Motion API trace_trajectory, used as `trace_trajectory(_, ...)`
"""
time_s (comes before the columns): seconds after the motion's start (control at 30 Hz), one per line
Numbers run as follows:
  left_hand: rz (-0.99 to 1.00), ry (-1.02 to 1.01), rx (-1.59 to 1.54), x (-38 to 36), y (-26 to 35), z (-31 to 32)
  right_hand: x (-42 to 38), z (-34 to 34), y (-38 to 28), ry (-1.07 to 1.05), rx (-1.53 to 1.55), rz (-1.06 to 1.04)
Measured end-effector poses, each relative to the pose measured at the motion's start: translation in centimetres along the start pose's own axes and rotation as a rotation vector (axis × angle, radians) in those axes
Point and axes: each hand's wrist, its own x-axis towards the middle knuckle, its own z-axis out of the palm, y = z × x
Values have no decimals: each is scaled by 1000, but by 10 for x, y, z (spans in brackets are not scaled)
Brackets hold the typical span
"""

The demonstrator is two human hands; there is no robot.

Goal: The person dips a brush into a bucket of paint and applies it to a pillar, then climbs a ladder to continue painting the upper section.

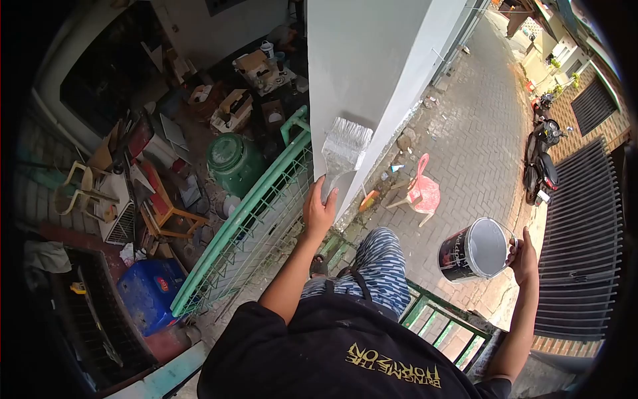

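Observation:
A wide paintbrush [345,145] with pale, paint-covered bristles is in my left hand [319,211], its handle between the fingers. The bristles lie against the face of a grey-white pillar [352,60], near its corner. On the other side, my right hand [524,254] is closed on the wire handle of a dark paint bucket [457,255]. The bucket hangs tilted over the paved lane, and light grey paint shows inside it.
A green metal fence [246,210] runs left of the pillar, with a green barrel [232,159] and clutter behind it. Below is a green railing [438,322]. A red chair [423,193] and a motorcycle [541,159] stand on the lane at the right.

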Motion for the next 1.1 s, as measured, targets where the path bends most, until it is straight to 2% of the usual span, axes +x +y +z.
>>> trace_trajectory(0.03, -2, -6, 3, 6, 2, -1, 0, 1, 0, -2, -3, -3)
trace_trajectory(0.1, 166, 56, 58, 25, 2, 0, 1, 0, 0, -3, -5, 4)
trace_trajectory(0.3, 237, 48, 126, 51, 0, 17, 1, 0, 0, -1, -19, -11)
trace_trajectory(0.37, 129, -130, 304, 46, -13, 23, -1, 3, -2, -6, -21, -4)
trace_trajectory(0.5, 34, -254, 442, 16, -39, 10, -2, 3, -4, -7, -23, -2)
trace_trajectory(0.57, -81, -380, 554, 4, -45, -5, -1, 4, -4, -5, -28, -2)
trace_trajectory(0.6, -79, -384, 559, 6, -46, -11, 1, 3, -4, -6, -32, -5)
trace_trajectory(0.67, -205, -646, 799, 10, -47, -23, 0, 3, -2, -15, -43, -16)
trace_trajectory(0.73, -209, -704, 830, 28, -42, -27, 0, 4, -3, -19, -45, -2)
trace_trajectory(0.77, -213, -755, 856, 41, -38, -28, -1, 4, -3, -23, -51, 4)
trace_trajectory(0.93, -57, -613, 756, 127, 20, -28, 1, 0, 0, -24, -44, -16)
trace_trajectory(1.03, 58, -635, 716, 166, 79, -47, 0, 1, -1, -17, -30, -14)
trace_trajectory(1.1, 1, -680, 683, 182, 120, -64, -1, 0, 0, -26, -31, -25)
